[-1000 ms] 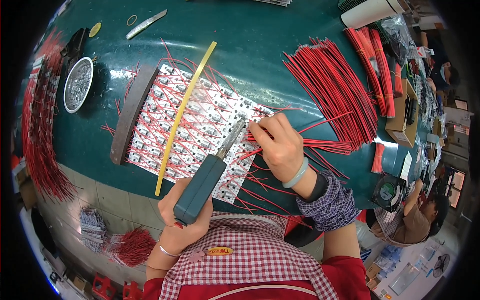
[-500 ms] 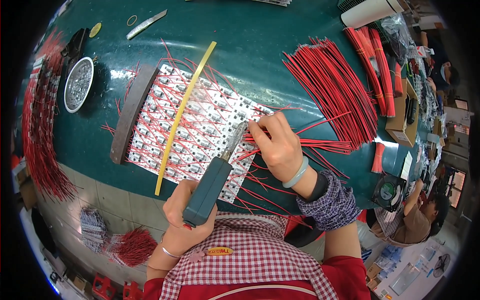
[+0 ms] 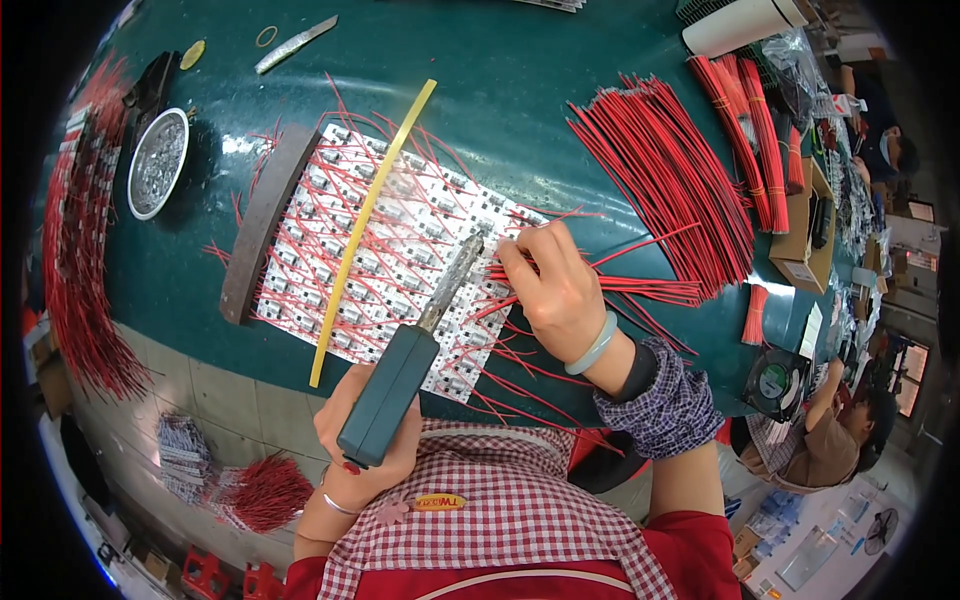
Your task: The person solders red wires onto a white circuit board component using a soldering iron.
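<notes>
My left hand (image 3: 404, 445) is wrapped round the dark green handle of a soldering iron (image 3: 388, 395). The iron slants up and right, its tip over the white circuit board panel (image 3: 490, 212), short of my right fingertips. My right hand (image 3: 562, 305) pinches at the panel's right edge; the thin piece between thumb and finger, apparently a red wire, is mostly hidden. Under that hand several loose red wires (image 3: 660, 291) stick out to the right. Rows of small parts with red wires cover the panel. Across it lie a yellow strip (image 3: 352, 250) and, along its left edge, a dark bar (image 3: 262, 235).
A large heap of red wires (image 3: 665, 190) lies at right, tied bundles (image 3: 765, 150) beyond it. At left stand a bowl of metallic bits (image 3: 158, 165) and wired boards (image 3: 80, 250) hanging over the edge. A knife (image 3: 297, 45) lies far left. Another person (image 3: 850, 435) sits at right.
My left hand has drawn the soldering iron down and to the left, so its tip is farther from my right fingers. The right hand has barely moved.
</notes>
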`<state>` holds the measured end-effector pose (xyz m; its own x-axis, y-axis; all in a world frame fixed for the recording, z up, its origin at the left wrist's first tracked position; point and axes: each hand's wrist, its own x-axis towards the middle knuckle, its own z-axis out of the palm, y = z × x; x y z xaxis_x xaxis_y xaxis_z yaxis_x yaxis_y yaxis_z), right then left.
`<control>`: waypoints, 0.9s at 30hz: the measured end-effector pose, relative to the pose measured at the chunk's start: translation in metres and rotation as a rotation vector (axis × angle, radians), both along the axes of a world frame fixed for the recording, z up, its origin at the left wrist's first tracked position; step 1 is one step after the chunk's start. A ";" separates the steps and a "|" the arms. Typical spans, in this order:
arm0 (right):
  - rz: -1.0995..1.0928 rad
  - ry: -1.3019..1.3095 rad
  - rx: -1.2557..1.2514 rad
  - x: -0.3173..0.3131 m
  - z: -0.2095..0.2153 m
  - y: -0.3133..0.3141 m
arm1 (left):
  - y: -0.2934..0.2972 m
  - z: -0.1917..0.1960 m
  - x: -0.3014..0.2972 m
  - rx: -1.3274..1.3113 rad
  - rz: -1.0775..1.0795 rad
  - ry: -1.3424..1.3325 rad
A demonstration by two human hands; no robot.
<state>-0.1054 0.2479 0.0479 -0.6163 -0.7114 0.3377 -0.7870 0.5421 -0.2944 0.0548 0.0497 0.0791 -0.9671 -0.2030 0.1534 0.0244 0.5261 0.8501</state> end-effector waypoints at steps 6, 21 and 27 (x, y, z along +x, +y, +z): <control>-0.007 0.009 -0.042 -0.002 0.004 0.003 | 0.000 0.002 0.006 0.012 0.025 -0.050; -0.026 0.028 -0.104 0.012 0.000 0.006 | -0.003 -0.005 0.020 0.020 -0.005 -0.161; -0.008 0.023 -0.086 0.013 0.003 0.001 | -0.003 -0.004 0.019 0.030 0.007 -0.151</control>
<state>-0.0923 0.2493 0.0505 -0.6135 -0.6739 0.4117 -0.7897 0.5222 -0.3220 0.0734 0.0469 0.0750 -0.9772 -0.2124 -0.0003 -0.1089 0.4999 0.8592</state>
